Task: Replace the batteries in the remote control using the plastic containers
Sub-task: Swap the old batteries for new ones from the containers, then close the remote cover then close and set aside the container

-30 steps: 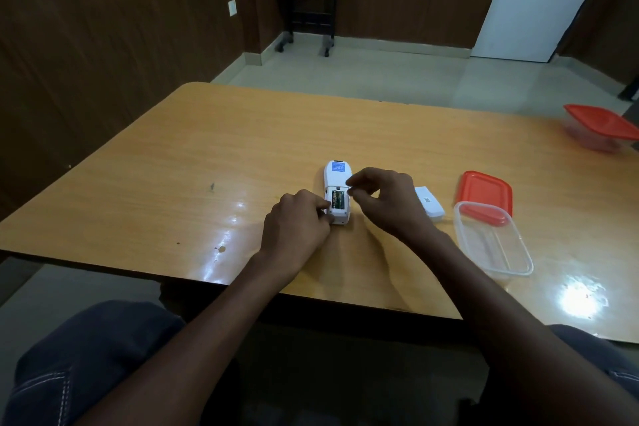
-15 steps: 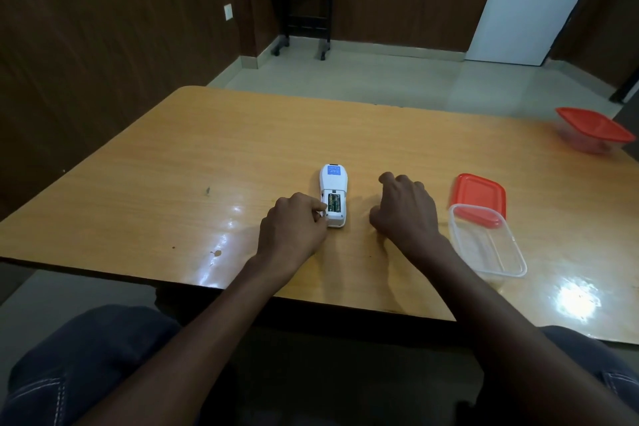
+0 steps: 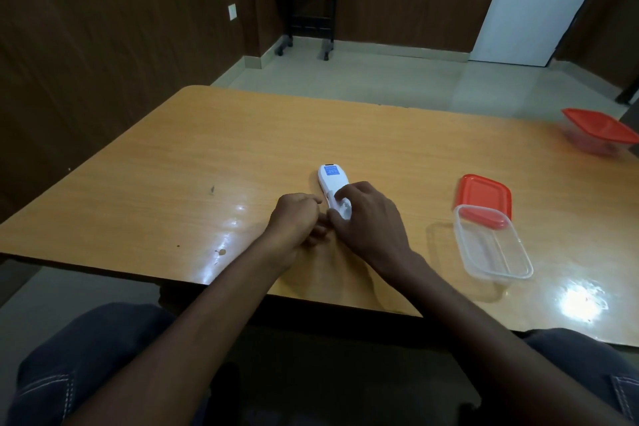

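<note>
Taking the white plastic remote control (image 3: 331, 187) as the marker, it lies face down near the middle of the long orange wooden table (image 3: 173, 162), its blue-labelled end pointing away from the seated person. Just left of its near end sits the left hand (image 3: 294, 218), fingers curled in beside the casing; whether they pinch anything I cannot tell, since the fingertips are tucked under. Over the near half of the remote lies the right hand (image 3: 366, 218), fingers bent down across the back and thumb against the left edge, gripping the body where the battery bay would be, so the bay and its cover are hidden. Well to the right of the remote stands a clear rectangular plastic container (image 3: 492, 245), open, its near part looking empty, with a flat red plastic lid (image 3: 484, 192) lying under its far end. Farther right again, at the table's far edge, a second clear tub with a red lid (image 3: 600, 130) sits tilted. The remote looks light, rigid and rather slick on this glossy top, so I would expect it to skate if pushed; it wants steadying by its long sides, with the thumb working the back. Small cells would roll freely here, hence the tubs
</note>
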`<action>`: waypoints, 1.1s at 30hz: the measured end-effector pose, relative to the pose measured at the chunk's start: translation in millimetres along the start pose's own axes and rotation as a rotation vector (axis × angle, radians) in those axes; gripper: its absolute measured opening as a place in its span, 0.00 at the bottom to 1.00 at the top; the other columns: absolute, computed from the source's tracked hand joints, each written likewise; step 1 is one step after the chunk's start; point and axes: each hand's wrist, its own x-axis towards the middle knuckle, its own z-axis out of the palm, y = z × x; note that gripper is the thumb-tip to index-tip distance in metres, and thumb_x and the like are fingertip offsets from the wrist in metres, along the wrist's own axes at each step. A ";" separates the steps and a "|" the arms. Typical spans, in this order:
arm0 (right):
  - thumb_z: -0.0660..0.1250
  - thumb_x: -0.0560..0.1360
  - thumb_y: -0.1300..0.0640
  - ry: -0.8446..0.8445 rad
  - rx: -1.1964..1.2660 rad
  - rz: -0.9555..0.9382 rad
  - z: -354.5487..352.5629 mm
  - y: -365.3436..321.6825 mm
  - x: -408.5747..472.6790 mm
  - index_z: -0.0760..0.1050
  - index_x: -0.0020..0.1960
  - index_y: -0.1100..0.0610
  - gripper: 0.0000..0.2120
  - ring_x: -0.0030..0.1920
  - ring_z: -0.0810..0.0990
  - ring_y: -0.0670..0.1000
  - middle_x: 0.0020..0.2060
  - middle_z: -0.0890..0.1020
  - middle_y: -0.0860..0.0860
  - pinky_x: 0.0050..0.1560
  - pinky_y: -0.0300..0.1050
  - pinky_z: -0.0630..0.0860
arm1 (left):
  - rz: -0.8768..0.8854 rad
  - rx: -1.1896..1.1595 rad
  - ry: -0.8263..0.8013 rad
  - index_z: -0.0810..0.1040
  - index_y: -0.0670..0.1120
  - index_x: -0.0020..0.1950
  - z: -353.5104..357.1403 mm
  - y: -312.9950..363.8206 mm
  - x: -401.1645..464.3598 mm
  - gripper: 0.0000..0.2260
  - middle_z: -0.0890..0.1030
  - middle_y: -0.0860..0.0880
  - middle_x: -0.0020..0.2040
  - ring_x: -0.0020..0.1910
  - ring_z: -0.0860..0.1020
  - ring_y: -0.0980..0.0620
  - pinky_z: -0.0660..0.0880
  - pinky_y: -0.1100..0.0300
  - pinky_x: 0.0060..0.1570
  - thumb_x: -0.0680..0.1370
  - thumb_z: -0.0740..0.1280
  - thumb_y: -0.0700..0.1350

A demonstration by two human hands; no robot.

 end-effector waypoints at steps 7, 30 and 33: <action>0.71 0.72 0.53 -0.040 -0.093 -0.006 3.6 -3.8 1.8 0.79 0.55 0.57 0.14 0.43 0.79 0.58 0.55 0.81 0.54 0.37 0.49 0.74 | 0.008 0.031 0.065 0.78 0.49 0.56 0.8 -2.2 -1.6 0.14 0.85 0.44 0.40 0.29 0.80 0.46 0.85 0.49 0.44 0.74 0.59 0.39; 0.78 0.69 0.52 -0.027 0.312 -0.109 -19.4 14.1 -8.7 0.82 0.62 0.56 0.23 0.56 0.82 0.47 0.61 0.81 0.49 0.51 0.49 0.82 | -0.057 -0.542 -0.194 0.73 0.45 0.72 -2.3 1.1 2.5 0.26 0.86 0.41 0.54 0.44 0.86 0.44 0.82 0.53 0.38 0.75 0.73 0.36; 0.79 0.69 0.49 -0.108 0.268 -0.152 -32.3 25.3 -7.6 0.79 0.66 0.53 0.27 0.59 0.80 0.49 0.68 0.75 0.49 0.49 0.47 0.83 | -0.024 -0.499 -0.223 0.72 0.46 0.73 -0.5 3.1 2.4 0.27 0.85 0.39 0.55 0.47 0.86 0.41 0.83 0.51 0.40 0.75 0.72 0.34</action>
